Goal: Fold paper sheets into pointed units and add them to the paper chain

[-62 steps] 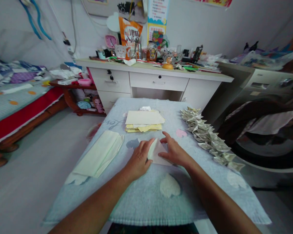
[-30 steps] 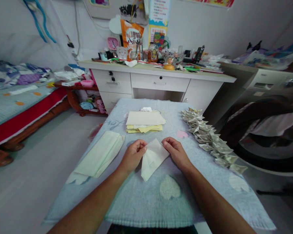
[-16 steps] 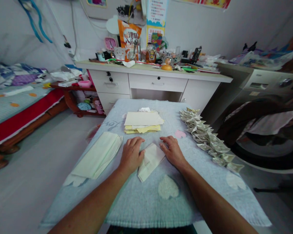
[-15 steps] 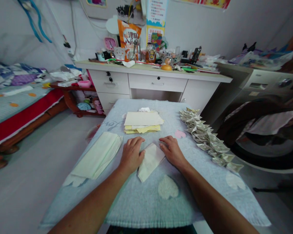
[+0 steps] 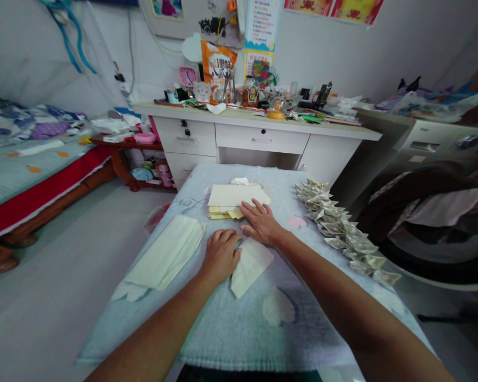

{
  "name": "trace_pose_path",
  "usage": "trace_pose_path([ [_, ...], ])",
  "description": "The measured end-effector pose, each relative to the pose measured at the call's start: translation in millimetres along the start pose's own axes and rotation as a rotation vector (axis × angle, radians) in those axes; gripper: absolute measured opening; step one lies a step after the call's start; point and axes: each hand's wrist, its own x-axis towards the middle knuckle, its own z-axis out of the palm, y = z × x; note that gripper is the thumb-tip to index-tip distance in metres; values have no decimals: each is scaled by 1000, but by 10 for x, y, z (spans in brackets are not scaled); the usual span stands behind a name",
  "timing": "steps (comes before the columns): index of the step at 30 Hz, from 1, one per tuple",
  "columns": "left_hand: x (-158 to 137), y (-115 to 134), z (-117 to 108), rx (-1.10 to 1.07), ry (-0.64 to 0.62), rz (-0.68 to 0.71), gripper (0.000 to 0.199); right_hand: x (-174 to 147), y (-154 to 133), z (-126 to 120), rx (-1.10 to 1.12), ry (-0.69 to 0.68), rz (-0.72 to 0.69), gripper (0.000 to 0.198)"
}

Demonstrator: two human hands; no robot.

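Note:
A folded sheet of pale paper [image 5: 252,268] lies on the cloth-covered table in front of me. My left hand [image 5: 222,254] is at its upper left edge, fingers bent and thumb pressed against the paper. Past the folded sheet, my right hand [image 5: 262,222] reaches forward with fingers stretched out. Its fingertips touch the front right part of a stack of cream and yellow paper [image 5: 233,195]. The wrist side of that hand hangs over the folded sheet's top edge.
Pale green folded papers [image 5: 165,252] lie at the left. Rows of folded paper pieces with pointed tips [image 5: 342,231] line the right side of the table [image 5: 231,339]. Beyond stands a cluttered white desk [image 5: 263,140]; a washing machine [image 5: 434,148] is at the right.
My right hand has left the folded sheet's right corner and moved forward and left to the paper stack. My left hand stays at the sheet's left edge. The view has shifted slightly.

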Motion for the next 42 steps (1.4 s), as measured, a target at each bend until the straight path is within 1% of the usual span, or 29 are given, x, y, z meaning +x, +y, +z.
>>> trace_pose_path([
  [4, -12, -4, 11, -9, -3, -13, 30, 30, 13, 108, 6, -84, -32, 69],
  [7, -19, -3, 12, -12, -10, -18, 29, 24, 17, 130, 14, -105, -20, 68],
  [13, -27, 7, -10, -4, -9, -19, 27, 40, 24, 141, 39, -104, -6, 67],
  [17, -25, 7, -17, 8, -13, -14, 27, 78, 8, 85, 72, -80, 3, 62],
  [22, -24, 5, -16, 2, -19, -20, 29, 202, 1, -31, 76, -2, 6, 57],
  [25, -26, 1, -18, 3, -19, -18, 29, 301, 46, -21, 56, 34, 28, 55],
  [29, -31, -5, -22, 2, -18, -23, 30, 387, 121, 62, 59, -13, 40, 49],
  [34, -37, -3, -27, -2, -15, -29, 31, 395, 148, 121, 42, -10, 34, 48],
  [39, -39, 3, -30, -5, -20, -32, 29, 394, 134, 127, 46, -12, 48, 48],
  [42, -39, 2, -23, 0, -17, -32, 29, 410, 154, 69, 113, -33, 63, 47],
])
